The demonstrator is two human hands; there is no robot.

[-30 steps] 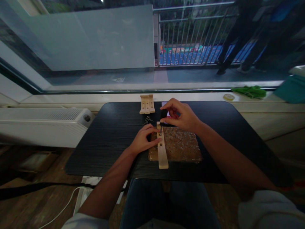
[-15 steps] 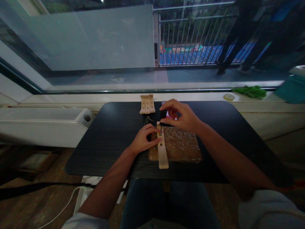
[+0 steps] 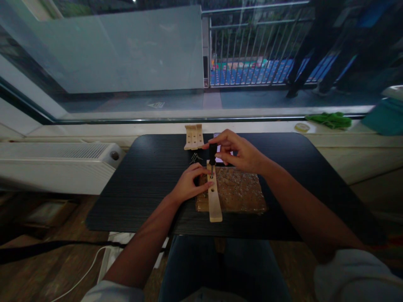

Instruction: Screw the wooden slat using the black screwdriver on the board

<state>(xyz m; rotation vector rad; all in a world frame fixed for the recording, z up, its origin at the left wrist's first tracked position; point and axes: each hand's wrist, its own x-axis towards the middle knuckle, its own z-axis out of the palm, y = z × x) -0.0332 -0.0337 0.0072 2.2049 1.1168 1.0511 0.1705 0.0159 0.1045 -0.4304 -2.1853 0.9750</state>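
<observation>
Near the middle of the black table, a pale wooden piece with holes (image 3: 215,206) lies across the left part of a brown block wrapped in clear film (image 3: 241,191). My left hand (image 3: 189,183) pinches the wooden piece, its fingers and thumb on either side of a hole. Above it, my right hand (image 3: 239,153) is closed around the black handle of a screwdriver (image 3: 213,153). The screwdriver stands upright, its shaft going down to the upper hole. Several screws (image 3: 195,158) lie loose just beyond my left hand.
More pale wooden pieces (image 3: 194,137) sit together at the table's far edge. A phone with a lit screen (image 3: 219,156) is partly behind my right hand. On the windowsill are a tape roll (image 3: 302,127) and a green cloth (image 3: 330,120). A radiator (image 3: 63,165) stands left.
My right hand's fingers have shifted on the screwdriver, and more of the black handle now shows. My left hand and the wooden piece have stayed in place.
</observation>
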